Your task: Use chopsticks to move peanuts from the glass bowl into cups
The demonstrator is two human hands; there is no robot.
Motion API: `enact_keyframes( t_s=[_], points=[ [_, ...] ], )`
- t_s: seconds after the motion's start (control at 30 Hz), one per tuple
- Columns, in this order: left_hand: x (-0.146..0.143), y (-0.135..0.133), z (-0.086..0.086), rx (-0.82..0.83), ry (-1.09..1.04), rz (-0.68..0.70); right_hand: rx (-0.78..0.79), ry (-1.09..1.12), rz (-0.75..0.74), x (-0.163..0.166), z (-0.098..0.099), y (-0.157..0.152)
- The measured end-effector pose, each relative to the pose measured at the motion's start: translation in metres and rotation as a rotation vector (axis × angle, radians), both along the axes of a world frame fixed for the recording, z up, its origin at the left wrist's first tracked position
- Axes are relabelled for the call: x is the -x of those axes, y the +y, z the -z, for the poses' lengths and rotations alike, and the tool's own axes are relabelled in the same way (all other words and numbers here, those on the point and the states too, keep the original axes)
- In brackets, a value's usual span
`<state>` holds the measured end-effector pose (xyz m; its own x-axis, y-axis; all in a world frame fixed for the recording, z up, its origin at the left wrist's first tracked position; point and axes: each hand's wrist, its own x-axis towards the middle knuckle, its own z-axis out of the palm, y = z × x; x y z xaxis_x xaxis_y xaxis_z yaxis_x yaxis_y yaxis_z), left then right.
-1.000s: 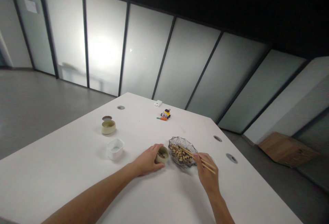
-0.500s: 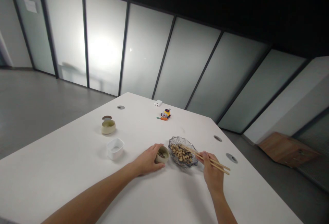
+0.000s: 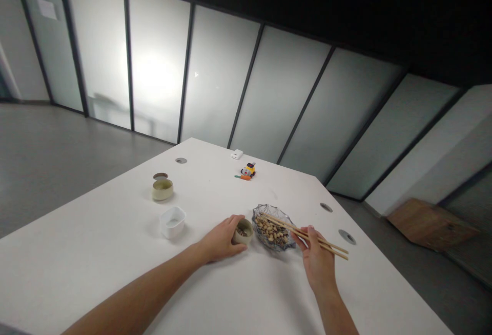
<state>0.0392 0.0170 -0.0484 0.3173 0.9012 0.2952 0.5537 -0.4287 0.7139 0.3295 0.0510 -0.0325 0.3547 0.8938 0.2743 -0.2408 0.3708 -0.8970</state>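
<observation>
Your right hand (image 3: pixel 320 259) has drawn back to the right over the last second, and more of the chopsticks (image 3: pixel 289 228) now sticks out behind it; their tips have shifted a little left, toward the far left part of the glass bowl (image 3: pixel 272 209); your right fingers are closed on the sticks, though whether the tips touch the nuts (image 3: pixel 273 235) or pinch one, you cannot tell from here; your left hand (image 3: pixel 218 240) has stayed put, thumb and fingers wrapped about the small cup (image 3: pixel 244 240), which stands just left of the bowl on the white table (image 3: pixel 215 294) with some dark bits inside; the change looks like a fresh grip and aim, so the work seems centred on the bowl, with the cup kept steady beside it.
</observation>
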Motion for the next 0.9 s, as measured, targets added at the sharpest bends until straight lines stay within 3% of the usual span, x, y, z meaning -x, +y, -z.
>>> enact_keyframes(
  t_s=[0.6,0.73,0.9],
  points=[
    [-0.002,0.0,-0.002,0.02,-0.014,-0.013,0.008,-0.142,0.016,0.006,-0.003,-0.006],
    [-0.002,0.003,0.0,0.015,-0.056,-0.144,-0.054,-0.381,0.075,0.008,-0.008,-0.016],
    [0.005,0.015,0.007,-0.053,-0.216,-0.397,-0.347,-0.84,0.159,0.025,-0.012,-0.036]
  ],
)
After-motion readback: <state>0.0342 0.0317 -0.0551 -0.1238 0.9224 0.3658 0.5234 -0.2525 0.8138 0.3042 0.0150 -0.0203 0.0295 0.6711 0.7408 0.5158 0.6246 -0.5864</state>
